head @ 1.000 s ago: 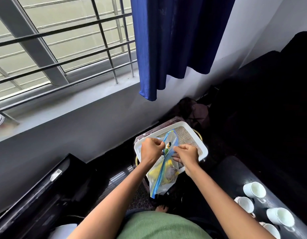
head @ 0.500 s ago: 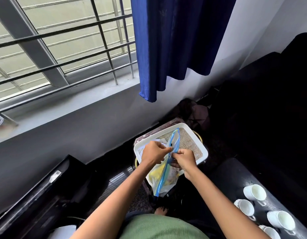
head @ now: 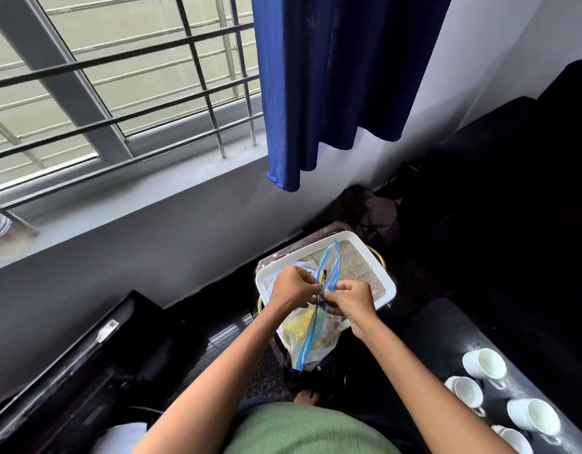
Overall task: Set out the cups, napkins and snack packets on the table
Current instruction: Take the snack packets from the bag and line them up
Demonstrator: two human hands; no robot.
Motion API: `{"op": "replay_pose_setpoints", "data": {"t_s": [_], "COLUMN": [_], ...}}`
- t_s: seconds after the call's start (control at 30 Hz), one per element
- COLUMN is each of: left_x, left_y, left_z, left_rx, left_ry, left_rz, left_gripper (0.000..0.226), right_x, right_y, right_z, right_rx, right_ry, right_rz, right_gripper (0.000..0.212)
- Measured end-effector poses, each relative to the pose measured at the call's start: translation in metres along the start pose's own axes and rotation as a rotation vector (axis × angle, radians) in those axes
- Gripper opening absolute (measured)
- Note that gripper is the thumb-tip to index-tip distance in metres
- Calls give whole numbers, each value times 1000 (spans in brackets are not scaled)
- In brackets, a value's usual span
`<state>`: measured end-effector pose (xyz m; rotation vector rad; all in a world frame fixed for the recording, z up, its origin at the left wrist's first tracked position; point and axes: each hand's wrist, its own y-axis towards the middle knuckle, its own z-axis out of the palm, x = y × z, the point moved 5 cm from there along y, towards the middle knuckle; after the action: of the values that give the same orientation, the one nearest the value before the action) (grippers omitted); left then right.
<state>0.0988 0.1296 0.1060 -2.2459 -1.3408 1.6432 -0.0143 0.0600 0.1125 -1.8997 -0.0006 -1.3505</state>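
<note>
A clear zip bag (head: pixel 310 339) with a blue seal strip holds yellow snack packets and hangs over the near edge of a white tray (head: pixel 364 244). My left hand (head: pixel 291 286) and my right hand (head: pixel 350 298) both pinch the bag's blue top edge, close together, above the tray. Something white, possibly napkins or plates (head: pixel 301 265), lies in the tray behind my left hand, mostly hidden. Several white cups (head: pixel 484 363) stand on the dark table (head: pixel 443 339) at the lower right.
The tray has a woven mat (head: pixel 358 267) inside and rests on a small stand below a window wall. A blue curtain (head: pixel 335 77) hangs above. A dark sofa (head: pixel 512 191) fills the right side; a black glossy unit (head: pixel 70 365) lies at the left.
My two hands have drawn closer together on the bag's top edge, and the bag's top now stands taller and narrower over the tray.
</note>
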Motion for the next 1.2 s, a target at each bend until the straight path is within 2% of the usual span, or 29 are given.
{"op": "replay_pose_setpoints", "data": {"t_s": [0.17,0.3,0.4,0.5,0.6,0.7,0.8,0.87,1.0,1.07,1.13,1.2], "left_x": [-1,0,5,4,3,6,9,12,13,15,17,15], "left_y": [-1,-4,-3,-4,-4,-3,-2,-3,-6,-10,-12,-13], "left_z": [-7,-24,-31,-28,-25,-26,-27,-26,-15,-8,-4,-7], "left_rx": [-81,-207,-251,-249,-245,-256,-272,-225,57,175,210,164], "left_ry": [66,123,69,1,-28,-47,-59,-83,-7,44,82,100], "left_rz": [62,83,59,55,60,50,33,-8,-147,-204,-217,-188], "left_gripper": [10,15,14,12,11,12,13,14,28,25,21,24], "right_x": [-2,-6,-8,-4,-3,-9,-22,-28,-16,-12,-14,-15], "right_y": [2,8,9,6,-1,-8,-15,-17,-9,-5,-4,-3], "right_z": [-6,-26,-35,-28,-12,0,13,20,11,7,6,5], "right_rx": [-109,-250,-265,-197,-72,7,167,239,81,40,38,25], "right_ry": [10,-65,-52,-9,37,-120,-209,-246,-198,-192,-186,-178], "right_rz": [0,-13,-20,-43,-29,25,109,124,24,-1,-9,-32], "right_gripper": [13,13,19,13,29,45,32,16,22,24,22,18]}}
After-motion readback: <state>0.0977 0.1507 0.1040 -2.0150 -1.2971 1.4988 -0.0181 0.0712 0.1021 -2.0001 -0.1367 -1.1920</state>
